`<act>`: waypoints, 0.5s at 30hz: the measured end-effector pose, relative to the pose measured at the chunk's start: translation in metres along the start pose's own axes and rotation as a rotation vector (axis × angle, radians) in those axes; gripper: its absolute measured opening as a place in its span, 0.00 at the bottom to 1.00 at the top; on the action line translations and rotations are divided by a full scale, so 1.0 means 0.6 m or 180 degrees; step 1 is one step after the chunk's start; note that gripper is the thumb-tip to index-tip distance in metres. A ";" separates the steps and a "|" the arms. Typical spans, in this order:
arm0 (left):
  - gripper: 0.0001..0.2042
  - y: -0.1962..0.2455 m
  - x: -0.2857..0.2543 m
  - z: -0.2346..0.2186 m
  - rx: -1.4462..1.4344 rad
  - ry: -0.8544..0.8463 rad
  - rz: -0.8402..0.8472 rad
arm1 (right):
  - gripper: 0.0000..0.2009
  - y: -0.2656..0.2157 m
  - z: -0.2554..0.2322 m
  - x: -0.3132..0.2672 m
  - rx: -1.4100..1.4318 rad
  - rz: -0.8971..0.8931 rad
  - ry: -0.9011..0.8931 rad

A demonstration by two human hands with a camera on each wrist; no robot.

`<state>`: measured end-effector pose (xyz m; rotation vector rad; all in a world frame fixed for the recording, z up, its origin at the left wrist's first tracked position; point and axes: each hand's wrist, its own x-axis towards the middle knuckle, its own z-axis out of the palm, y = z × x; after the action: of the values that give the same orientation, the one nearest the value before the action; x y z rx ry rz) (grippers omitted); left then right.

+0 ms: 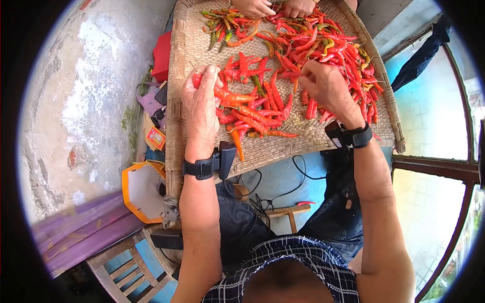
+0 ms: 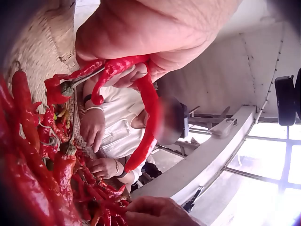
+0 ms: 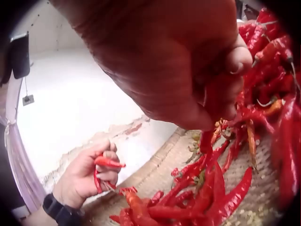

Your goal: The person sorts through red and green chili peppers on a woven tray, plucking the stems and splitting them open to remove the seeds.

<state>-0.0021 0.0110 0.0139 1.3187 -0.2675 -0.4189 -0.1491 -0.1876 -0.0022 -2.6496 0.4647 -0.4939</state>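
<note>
Head view: the left hand (image 1: pixel 201 108) was raised over the near left part of the woven tray (image 1: pixel 178 116), fingers curled round a small bunch of red chillies (image 1: pixel 197 78), a thin stem sticking up past the knuckles. The right hand (image 1: pixel 326 86) was down among the loose chilli pile (image 1: pixel 283 81) toward the tray's right side, fingers bent into it. The pile lay between and beyond the two hands, nearer the right one; most pods ran lengthwise, near to far. A second person's hands (image 1: pixel 275 7) worked at the far edge. An orange-rimmed container (image 1: pixel 141 191) stood on the floor to the near left; what it held could not be seen.

Left wrist view: the held chillies (image 2: pixel 141 94) hung from the fingers, one long pod drooping downward, another lying across with its stem pointing left.

Right wrist view: the right-hand fingertips (image 3: pixel 237 61) pinched a chilli (image 3: pixel 207 139) that hung straight down over the pile. The left hand (image 3: pixel 89 176) showed well apart to the left, clutching its pods.
</note>
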 end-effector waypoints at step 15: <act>0.07 -0.006 -0.001 0.006 -0.0014 -0.0090 -0.0015 | 0.20 -0.047 0.093 -0.008 -0.0922 -0.0027 -0.1158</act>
<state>-0.0046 0.0071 0.0111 1.3100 -0.2869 -0.4420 -0.1241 -0.1433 -0.0391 -2.9290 0.4371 0.0652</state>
